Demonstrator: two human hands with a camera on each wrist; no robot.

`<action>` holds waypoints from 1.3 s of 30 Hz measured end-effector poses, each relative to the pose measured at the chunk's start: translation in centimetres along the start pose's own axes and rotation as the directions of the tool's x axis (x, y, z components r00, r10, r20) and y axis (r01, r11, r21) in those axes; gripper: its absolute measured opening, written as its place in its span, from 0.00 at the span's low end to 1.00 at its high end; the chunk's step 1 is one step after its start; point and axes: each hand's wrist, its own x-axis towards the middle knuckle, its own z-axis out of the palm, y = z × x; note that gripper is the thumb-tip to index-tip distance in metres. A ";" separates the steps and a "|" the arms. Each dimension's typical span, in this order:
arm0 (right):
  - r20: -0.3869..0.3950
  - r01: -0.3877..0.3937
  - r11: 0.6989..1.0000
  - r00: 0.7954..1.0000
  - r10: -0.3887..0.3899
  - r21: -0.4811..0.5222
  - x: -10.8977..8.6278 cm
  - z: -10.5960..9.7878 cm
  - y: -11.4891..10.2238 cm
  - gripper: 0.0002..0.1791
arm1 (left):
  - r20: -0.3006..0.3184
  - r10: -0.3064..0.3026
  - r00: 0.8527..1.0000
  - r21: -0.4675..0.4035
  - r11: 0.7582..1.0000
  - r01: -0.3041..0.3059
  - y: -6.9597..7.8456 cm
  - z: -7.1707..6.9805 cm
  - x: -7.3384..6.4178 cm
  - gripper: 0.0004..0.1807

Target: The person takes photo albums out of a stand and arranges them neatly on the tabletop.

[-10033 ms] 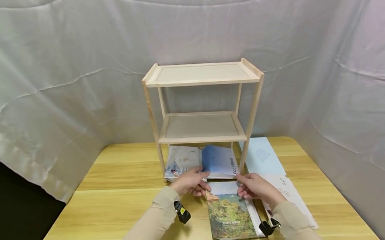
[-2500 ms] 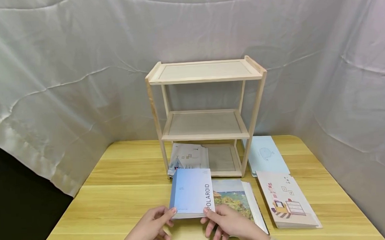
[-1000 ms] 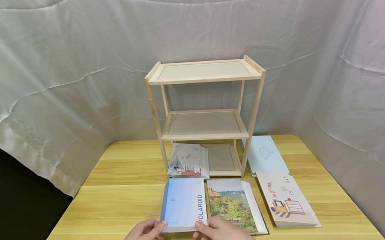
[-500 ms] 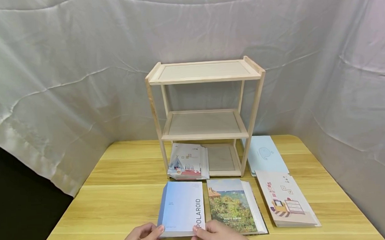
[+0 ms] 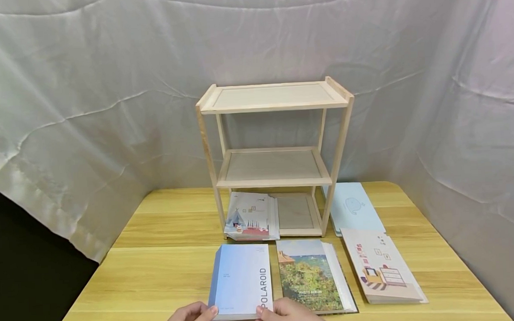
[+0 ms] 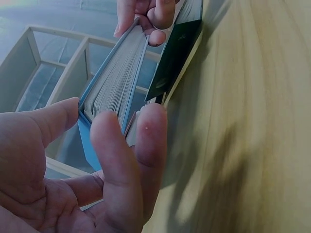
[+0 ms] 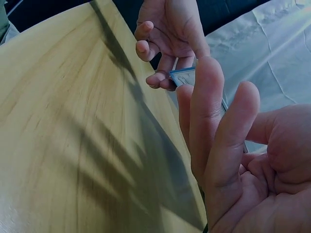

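Both hands hold a blue-and-white photo album (image 5: 242,281) marked POLAROID, cover up, at its near corners. My left hand (image 5: 188,319) pinches the left corner, thumb on the cover and fingers beneath. At the right corner my right hand (image 5: 289,314) does the same. In the left wrist view the album's thick page edges (image 6: 114,73) face the camera, and it is raised off the table. Just right of it lies a photo album with a painted landscape cover (image 5: 309,278). The right wrist view shows only a small corner of the blue album (image 7: 183,75) behind the fingers.
A three-tier wooden shelf (image 5: 275,182) stands behind. Illustrated albums (image 5: 248,216) lie on its bottom tier at left. To the right on the table (image 5: 158,260) are a light-blue album (image 5: 354,206) and a white illustrated album (image 5: 382,270). Grey curtains (image 5: 107,90) surround the table.
The POLAROID album was on the bottom tier at right ten seconds ago. Both hands have brought it out toward the table's near side, left of the landscape album; lately it moved only slightly nearer.
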 end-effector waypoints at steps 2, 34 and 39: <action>0.005 0.001 1.000 1.000 -0.001 0.010 -0.3 0.3 -0.4 0.30 | -0.003 0.012 1.000 0.003 1.000 -0.012 0.5 0.2 -0.5 0.28; 0.042 -0.146 0.934 0.989 0.140 0.325 -2.6 2.6 -7.0 0.29 | 0.014 -0.009 1.000 -0.013 1.000 0.009 2.4 0.4 -0.2 0.32; 0.056 -0.142 0.930 0.990 0.131 0.339 -2.7 2.4 -7.1 0.32 | -0.015 -0.003 1.000 -0.012 1.000 0.003 2.4 0.4 0.0 0.32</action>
